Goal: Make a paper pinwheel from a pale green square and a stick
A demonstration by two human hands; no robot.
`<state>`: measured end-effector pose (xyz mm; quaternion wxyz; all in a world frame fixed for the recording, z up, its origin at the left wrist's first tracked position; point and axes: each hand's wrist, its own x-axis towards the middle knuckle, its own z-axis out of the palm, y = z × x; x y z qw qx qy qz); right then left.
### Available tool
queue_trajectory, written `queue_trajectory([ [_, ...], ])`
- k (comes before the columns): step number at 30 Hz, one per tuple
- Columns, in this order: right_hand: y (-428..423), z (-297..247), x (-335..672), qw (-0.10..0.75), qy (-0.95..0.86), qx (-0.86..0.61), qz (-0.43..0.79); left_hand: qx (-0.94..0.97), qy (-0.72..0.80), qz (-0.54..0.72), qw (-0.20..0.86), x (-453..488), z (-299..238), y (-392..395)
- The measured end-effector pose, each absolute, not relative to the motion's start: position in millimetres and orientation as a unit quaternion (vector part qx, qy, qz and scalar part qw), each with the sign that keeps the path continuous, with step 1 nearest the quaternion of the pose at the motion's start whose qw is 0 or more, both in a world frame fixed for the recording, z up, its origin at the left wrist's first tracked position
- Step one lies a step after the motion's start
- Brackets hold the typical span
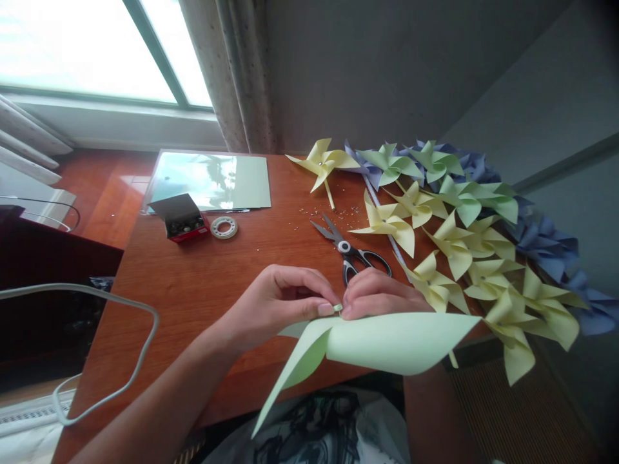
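Note:
A large pale green paper pinwheel [387, 341] hangs edge-on in front of me, its blades curling toward my body. My left hand [290, 296] pinches a small pale green piece [337, 308] between thumb and fingertips, just behind the pinwheel's centre. Close against it, my right hand [380, 293] has its fingers closed at the back of the pinwheel. A thin pin-like bit shows between the two hands. The right fingertips are partly hidden by the paper. Black-handled scissors [344, 247] lie with spread blades just beyond my right hand.
Finished yellow pinwheels [387, 222], green pinwheels [389, 162] and purple pinwheels [546, 245] crowd the table's right side. At the left are an open red box [188, 232] of small metal items, a tape roll [224, 227] and paper sheets [252, 182]. A white cable [145, 348] loops by the left edge.

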<state>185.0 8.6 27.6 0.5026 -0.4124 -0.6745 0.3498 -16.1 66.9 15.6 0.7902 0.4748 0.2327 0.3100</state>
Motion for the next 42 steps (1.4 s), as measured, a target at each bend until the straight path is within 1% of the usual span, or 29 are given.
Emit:
queue_trajectory([
  [3, 10.5, 26.0, 186.8, 0.525, -0.674, -0.377, 0.358, 0.486, 0.23, 0.315, 0.782, -16.3, 15.9, 67.4],
  [6, 13.1, 23.6, 189.5, 0.515, -0.698, -0.352, 0.352, 0.502, 0.229, 0.32, 0.77, -16.4, 16.9, 67.7],
  [13, 11.8, 21.7, 188.1, 0.509, -0.68, -0.386, 0.36, 0.52, 0.235, 0.336, 0.749, -16.2, 18.2, 66.8],
  [24, 10.5, 30.5, 185.1, 0.508, -0.668, -0.385, 0.384, 0.433, 0.214, 0.29, 0.827, -12.8, 19.3, 62.8],
  [36, 10.5, 26.7, 185.0, 0.499, -0.648, -0.405, 0.408, 0.378, 0.279, 0.337, 0.816, -12.4, 17.2, 62.2],
  [42, 11.1, 28.9, 184.0, 0.494, -0.659, -0.404, 0.399, 0.34, 0.298, 0.354, 0.819, -12.7, 17.9, 62.6],
])
